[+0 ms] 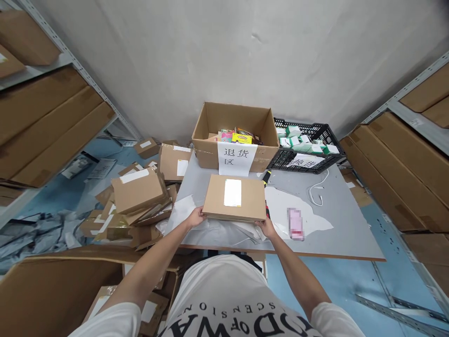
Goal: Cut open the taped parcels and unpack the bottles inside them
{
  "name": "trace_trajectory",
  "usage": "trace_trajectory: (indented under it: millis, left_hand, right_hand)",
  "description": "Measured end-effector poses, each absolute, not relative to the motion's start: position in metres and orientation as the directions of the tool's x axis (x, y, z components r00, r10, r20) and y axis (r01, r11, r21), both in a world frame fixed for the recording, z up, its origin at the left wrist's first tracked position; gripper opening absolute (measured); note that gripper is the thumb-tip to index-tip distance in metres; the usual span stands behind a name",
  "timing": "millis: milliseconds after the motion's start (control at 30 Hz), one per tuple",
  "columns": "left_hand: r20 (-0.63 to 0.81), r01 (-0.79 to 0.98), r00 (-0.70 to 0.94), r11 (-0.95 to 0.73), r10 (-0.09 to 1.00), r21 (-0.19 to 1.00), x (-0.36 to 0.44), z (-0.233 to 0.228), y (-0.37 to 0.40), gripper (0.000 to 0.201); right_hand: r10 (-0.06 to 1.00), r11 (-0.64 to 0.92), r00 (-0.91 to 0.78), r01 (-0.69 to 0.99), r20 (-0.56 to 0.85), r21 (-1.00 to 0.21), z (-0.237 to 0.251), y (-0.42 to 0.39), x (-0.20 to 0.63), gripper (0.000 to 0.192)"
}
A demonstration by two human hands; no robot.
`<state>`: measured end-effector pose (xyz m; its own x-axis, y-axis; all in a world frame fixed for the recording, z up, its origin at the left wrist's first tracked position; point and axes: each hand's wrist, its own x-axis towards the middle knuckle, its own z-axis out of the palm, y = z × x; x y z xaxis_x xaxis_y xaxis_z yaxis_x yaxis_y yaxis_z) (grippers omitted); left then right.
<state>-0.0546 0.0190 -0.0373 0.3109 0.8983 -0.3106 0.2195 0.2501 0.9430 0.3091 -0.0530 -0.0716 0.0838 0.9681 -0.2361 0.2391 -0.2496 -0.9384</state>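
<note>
I have a flat cardboard parcel point(235, 197) between both hands at the near edge of the counter point(336, 220). My left hand point(197, 217) is curled closed around its near left corner and my right hand point(265, 227) is clamped on the near right corner, thumbs on top as far as I can tell. The parcel lies level, white label point(232, 192) facing up, resting on or just above a layer of loose white wrapping paper point(182, 213).

Risks I see from here: the paper underneath looks slippery and crumpled, so the parcel could slide or drag sheets off the near edge if I pull it. My grip is only on the two near corners, so the far end could dip and knock the black and yellow tool point(266, 177) lying just beside it on the right. To the left, a loose heap of small boxes point(138, 192) leans close to the counter; a sideways swing might topple it. Farther off stand an open carton point(234, 135) with a paper sign and a black crate point(308, 147), well apart.
</note>
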Motion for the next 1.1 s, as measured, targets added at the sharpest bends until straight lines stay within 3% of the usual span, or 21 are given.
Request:
trace_trajectory:
  millis: [333,667,900,1100]
  left_hand:
    - [-0.201,0.126,0.370,0.166,0.907,0.978,-0.062,0.006,0.028,0.059]
    - [-0.121,0.313,0.288,0.026,0.950,0.949,-0.065,0.046,0.046,0.053]
    - [-0.195,0.372,0.135,0.133,0.971,0.919,-0.055,0.050,0.045,0.048]
    - [-0.243,0.318,0.132,0.191,0.961,0.929,-0.051,0.042,0.043,0.051]
  right_hand:
    - [0.987,-0.149,-0.026,0.235,-0.159,-0.961,-0.018,-0.038,0.325,0.041]
    - [0.997,-0.063,-0.009,0.568,-0.083,-0.821,0.052,-0.016,0.335,0.046]
    - [0.987,-0.149,0.065,0.691,-0.145,-0.707,0.064,-0.007,0.331,0.053]
    - [0.980,-0.185,0.072,0.666,-0.185,-0.723,0.050,-0.004,0.328,0.055]
